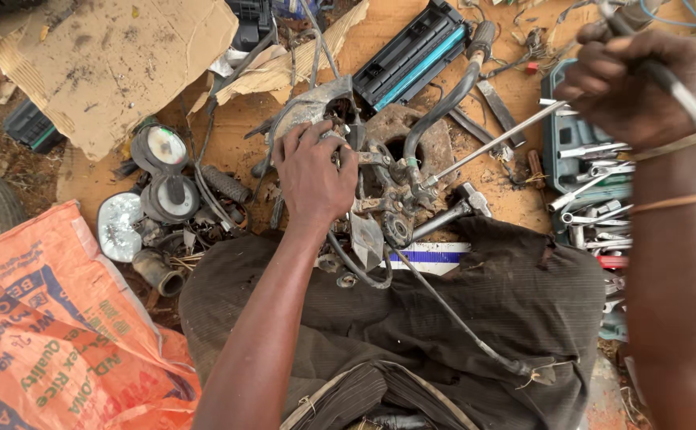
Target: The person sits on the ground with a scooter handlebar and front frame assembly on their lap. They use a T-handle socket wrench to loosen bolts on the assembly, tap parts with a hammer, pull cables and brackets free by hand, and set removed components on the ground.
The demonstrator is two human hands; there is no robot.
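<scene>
My left hand [313, 171], fingers wrapped, pins the greasy handlebar assembly [380, 183] mid-frame; my right hand [630, 84], fist closed, grips the long rod [495, 143]. I'd brace firmly and lever slowly.

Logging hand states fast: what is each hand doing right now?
Left hand: closed around the dirty metal assembly, gripping it.
Right hand: closed on a long thin metal tool.
</scene>
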